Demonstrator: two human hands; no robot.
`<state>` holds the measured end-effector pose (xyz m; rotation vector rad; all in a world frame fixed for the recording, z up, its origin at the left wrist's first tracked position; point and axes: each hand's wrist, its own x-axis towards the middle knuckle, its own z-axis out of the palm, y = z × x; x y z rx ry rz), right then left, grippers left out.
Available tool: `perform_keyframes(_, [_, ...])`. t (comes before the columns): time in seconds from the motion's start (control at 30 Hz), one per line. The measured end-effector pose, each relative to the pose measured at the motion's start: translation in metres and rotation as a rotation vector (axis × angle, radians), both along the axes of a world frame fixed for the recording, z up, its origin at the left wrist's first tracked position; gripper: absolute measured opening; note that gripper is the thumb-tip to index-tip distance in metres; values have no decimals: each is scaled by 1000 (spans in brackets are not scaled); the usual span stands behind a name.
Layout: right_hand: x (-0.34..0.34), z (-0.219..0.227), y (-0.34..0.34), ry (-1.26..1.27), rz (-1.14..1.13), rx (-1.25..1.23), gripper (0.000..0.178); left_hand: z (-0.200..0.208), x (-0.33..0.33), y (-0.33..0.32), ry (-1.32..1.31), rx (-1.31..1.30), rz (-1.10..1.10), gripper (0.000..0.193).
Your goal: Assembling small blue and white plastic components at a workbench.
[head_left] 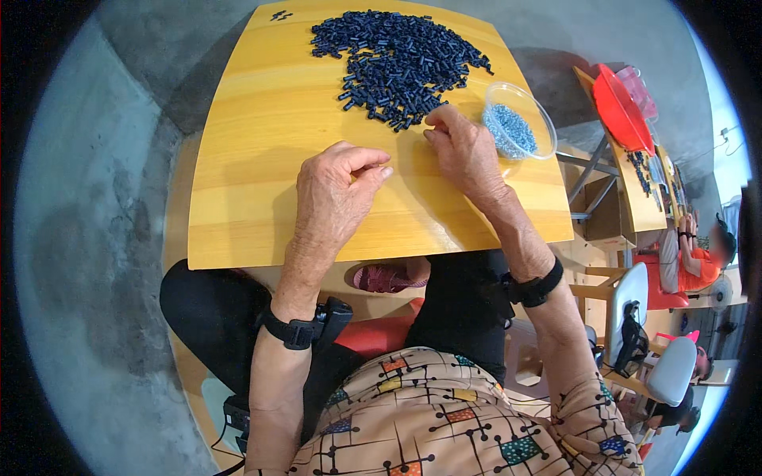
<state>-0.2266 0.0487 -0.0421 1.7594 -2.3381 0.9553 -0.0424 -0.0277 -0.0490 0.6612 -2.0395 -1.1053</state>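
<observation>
A large pile of small black tube-like plastic pieces lies spread over the far part of the yellow wooden table. My right hand is at the near edge of this pile, fingers bent in and thumb close to the forefinger. Just right of it stands a clear round plastic tub containing many tiny bluish, shiny pieces. Over the middle of the table, nearer to me, my left hand has its thumb and forefinger pinched together. Whatever either pinch may hold is too small or hidden to make out.
Several loose black pieces lie at the table's far left corner. Off to the right, another table bears a red basin and more black pieces. A cardboard box, chairs and other people are also on that side.
</observation>
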Motion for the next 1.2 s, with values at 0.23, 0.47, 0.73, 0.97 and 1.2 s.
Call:
perform_keyframes(0.23, [1,1,-11,3,82,-63,14,0,2,0,3,8,10,12])
perform_keyframes(0.47, [2,-9,-26,136,43,-32,13,2,4,0,2,5,7,13])
perform_keyframes(0.73, [4,-12,-17,120,120,-120,5,0,0,1,18,32,15,13])
perform_keyframes(0.97, [10,-17,-10,-316,97,-274,9,-5,-13,12,162,75,32,23])
perform_keyframes(1.2, [31,-6,5,-803,109,-58,15,-5,-24,20,193,126,68,27])
